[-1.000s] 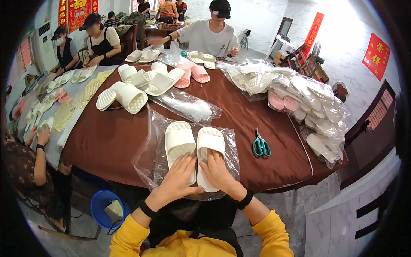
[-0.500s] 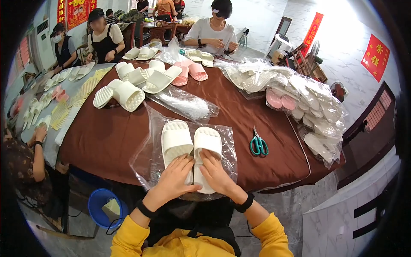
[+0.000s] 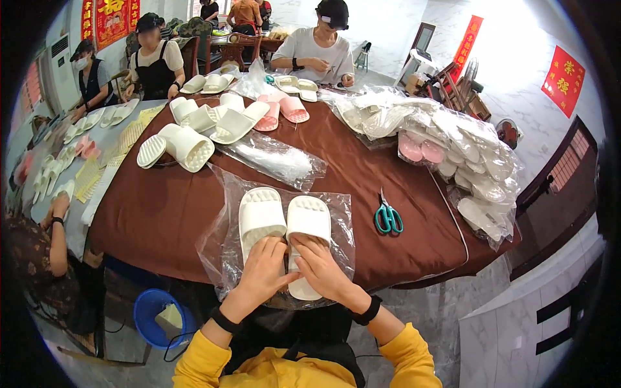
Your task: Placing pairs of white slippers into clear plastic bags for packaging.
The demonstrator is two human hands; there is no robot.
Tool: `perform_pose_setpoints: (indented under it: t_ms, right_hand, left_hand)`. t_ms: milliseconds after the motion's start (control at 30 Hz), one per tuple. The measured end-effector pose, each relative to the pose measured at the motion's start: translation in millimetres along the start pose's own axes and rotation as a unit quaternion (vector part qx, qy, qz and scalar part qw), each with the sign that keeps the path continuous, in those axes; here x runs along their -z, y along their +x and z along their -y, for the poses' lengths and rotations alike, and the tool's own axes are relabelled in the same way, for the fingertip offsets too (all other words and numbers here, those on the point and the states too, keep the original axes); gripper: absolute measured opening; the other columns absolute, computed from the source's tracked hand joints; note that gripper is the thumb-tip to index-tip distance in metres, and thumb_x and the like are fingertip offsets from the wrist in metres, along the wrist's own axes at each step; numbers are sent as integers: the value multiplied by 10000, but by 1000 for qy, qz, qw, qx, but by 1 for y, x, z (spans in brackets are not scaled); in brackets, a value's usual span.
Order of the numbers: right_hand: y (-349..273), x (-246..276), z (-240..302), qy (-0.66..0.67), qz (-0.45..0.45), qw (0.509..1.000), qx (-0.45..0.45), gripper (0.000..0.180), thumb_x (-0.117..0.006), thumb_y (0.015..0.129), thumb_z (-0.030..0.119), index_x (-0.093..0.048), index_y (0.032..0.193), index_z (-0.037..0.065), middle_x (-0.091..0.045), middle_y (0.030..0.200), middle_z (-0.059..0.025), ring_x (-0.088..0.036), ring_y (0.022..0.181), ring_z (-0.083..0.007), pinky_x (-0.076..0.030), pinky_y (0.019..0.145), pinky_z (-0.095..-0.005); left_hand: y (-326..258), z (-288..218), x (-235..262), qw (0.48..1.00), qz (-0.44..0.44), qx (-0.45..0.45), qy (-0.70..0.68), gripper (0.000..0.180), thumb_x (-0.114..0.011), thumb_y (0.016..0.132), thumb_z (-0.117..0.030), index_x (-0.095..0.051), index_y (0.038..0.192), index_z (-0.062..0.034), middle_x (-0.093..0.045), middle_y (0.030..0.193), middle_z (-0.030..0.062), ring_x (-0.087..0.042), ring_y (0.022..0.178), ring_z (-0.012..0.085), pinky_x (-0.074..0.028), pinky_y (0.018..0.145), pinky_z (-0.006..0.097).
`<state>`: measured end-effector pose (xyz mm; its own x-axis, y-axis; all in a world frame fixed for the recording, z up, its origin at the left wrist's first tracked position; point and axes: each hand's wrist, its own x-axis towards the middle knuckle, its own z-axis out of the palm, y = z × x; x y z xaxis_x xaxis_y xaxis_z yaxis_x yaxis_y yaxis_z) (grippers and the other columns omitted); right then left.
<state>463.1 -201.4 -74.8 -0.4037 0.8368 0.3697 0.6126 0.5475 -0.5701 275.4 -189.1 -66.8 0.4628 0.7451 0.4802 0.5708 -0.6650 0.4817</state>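
Observation:
A pair of white slippers lies side by side in front of me, toes away, on a clear plastic bag (image 3: 341, 242). My left hand (image 3: 262, 275) grips the left slipper (image 3: 261, 215), its fingertips at the strap's opening. On the right slipper (image 3: 308, 218), my right hand (image 3: 325, 273) has its fingers tucked at the strap's near edge. Both thumbs come close together between the two slippers. The hands partly hide the heel ends. I cannot tell whether any part of the slippers is inside the bag.
Teal-handled scissors (image 3: 389, 218) lie right of the bag on the brown cloth (image 3: 362, 174). Clear bags (image 3: 284, 163) lie beyond, near loose white slippers (image 3: 186, 146) and pink slippers (image 3: 294, 108). Bagged slippers (image 3: 453, 149) heap at right. A blue bin (image 3: 143, 317) stands below. Co-workers sit around.
Both hands and the pair of slippers have shifted slightly toward me. The fingers stay at the straps, and the right hand's fingers are bent in a little more.

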Motion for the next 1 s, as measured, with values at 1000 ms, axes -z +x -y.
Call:
perform_pose_setpoints:
  t_ms: [1000]
  right_hand:
    - [117, 59, -45, 110, -76, 978, -158, 180, -620, 855, 109, -693, 968, -11, -711, 941, -188, -700, 791, -330, -544, 755, -367]
  left_hand:
    - [16, 22, -11, 997, -57, 9, -57, 252, -785, 766, -181, -577, 727, -44, -553, 819, 100, -536, 865, 307, -440, 758, 398]
